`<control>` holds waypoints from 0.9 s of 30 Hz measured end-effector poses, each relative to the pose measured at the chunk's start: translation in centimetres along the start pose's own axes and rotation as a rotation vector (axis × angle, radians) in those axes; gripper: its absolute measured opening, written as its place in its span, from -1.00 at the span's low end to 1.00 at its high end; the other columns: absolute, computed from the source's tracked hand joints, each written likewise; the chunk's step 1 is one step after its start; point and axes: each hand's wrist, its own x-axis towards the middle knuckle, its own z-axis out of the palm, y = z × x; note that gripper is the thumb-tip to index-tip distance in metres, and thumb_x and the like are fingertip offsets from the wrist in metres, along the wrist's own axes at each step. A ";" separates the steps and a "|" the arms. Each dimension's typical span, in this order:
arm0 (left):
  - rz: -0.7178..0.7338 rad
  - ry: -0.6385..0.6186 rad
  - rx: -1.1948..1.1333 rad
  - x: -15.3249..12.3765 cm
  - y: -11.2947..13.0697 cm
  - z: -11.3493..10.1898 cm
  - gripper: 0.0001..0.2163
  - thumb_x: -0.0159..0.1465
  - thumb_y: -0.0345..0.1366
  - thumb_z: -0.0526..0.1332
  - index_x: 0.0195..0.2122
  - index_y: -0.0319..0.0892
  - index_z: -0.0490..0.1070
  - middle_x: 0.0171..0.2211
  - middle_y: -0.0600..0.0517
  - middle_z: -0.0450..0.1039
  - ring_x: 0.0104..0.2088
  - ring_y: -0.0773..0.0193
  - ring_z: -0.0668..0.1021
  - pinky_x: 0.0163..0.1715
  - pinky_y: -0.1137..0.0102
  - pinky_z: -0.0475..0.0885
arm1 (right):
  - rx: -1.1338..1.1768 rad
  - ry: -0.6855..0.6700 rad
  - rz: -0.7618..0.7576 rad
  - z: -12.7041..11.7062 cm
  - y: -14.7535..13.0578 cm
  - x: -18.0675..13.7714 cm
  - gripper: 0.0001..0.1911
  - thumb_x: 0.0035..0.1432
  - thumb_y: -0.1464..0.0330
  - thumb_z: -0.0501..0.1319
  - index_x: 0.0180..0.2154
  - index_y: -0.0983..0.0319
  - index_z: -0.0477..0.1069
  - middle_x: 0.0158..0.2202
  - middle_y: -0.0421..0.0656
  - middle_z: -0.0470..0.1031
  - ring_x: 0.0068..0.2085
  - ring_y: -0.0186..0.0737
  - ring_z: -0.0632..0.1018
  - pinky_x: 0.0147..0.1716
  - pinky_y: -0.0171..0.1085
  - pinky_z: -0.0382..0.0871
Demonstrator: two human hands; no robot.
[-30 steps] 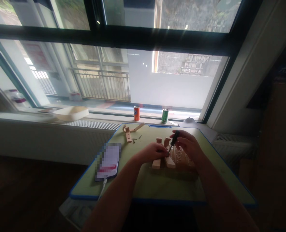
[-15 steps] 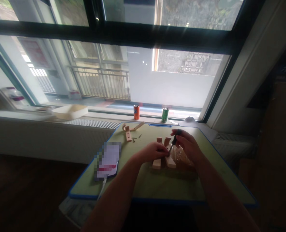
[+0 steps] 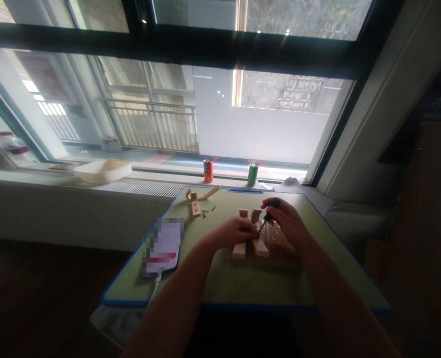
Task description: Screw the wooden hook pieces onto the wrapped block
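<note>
My right hand (image 3: 285,223) is closed round a small black-handled screwdriver (image 3: 268,217), its tip pointing down and left onto a light wooden assembly (image 3: 250,243) in the middle of the green table (image 3: 242,283). My left hand (image 3: 235,232) lies curled on the same wooden pieces, holding them down beside the screwdriver tip. A clear plastic bag (image 3: 276,238) lies under my right hand.
More wooden parts (image 3: 198,199) and a few small screws (image 3: 207,211) lie at the table's far left. A phone with a cable (image 3: 162,247) rests at the left edge. An orange can (image 3: 208,170), a green can (image 3: 252,175) and a shallow tray (image 3: 103,170) stand on the windowsill.
Both hands stay on the wooden assembly with the screwdriver in place. The view has shifted slightly, so everything sits a little lower and to the left.
</note>
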 end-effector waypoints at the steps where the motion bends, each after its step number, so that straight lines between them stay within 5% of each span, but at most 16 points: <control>1: 0.006 0.001 0.000 0.0 0.0 0.0 -0.73 0.18 -0.16 0.19 -0.22 -0.22 0.52 -0.30 -0.01 0.52 -0.31 0.30 0.51 -0.27 0.45 0.36 | 0.024 -0.006 0.003 -0.1 -0.1 -0.1 -0.78 0.03 0.31 0.22 -0.22 0.19 0.43 -0.27 -0.16 0.49 -0.46 -0.36 0.39 -0.50 -0.32 0.24; 4: 0.013 0.005 0.008 0.0 0.0 0.1 -0.74 0.19 -0.17 0.19 -0.22 -0.23 0.52 -0.30 -0.01 0.52 -0.31 0.30 0.50 -0.26 0.45 0.36 | 0.059 -0.037 -0.003 -0.1 -0.7 -0.4 -0.72 0.04 0.33 0.18 -0.15 0.19 0.45 -0.18 -0.12 0.50 -0.38 -0.31 0.42 -0.45 -0.30 0.26; 11: -0.010 0.001 0.021 -0.1 0.4 -0.1 -0.75 0.18 -0.18 0.18 -0.23 -0.21 0.52 -0.31 0.00 0.52 -0.32 0.31 0.50 -0.29 0.46 0.36 | -0.081 -0.035 0.075 0.5 -1.0 -0.3 -0.78 -0.05 0.25 0.30 -0.35 0.23 0.42 -0.49 -0.21 0.47 -0.61 -0.44 0.25 -0.64 -0.36 0.07; 27: -0.024 0.012 -0.014 -0.1 0.0 0.0 -0.72 0.17 -0.12 0.19 -0.23 -0.19 0.53 -0.33 0.01 0.52 -0.32 0.30 0.50 -0.29 0.45 0.35 | 0.075 -0.068 0.036 0.2 -0.1 -0.5 -0.64 0.07 0.34 0.13 -0.05 0.17 0.41 -0.27 -0.15 0.51 -0.60 -0.45 0.25 -0.62 -0.35 0.04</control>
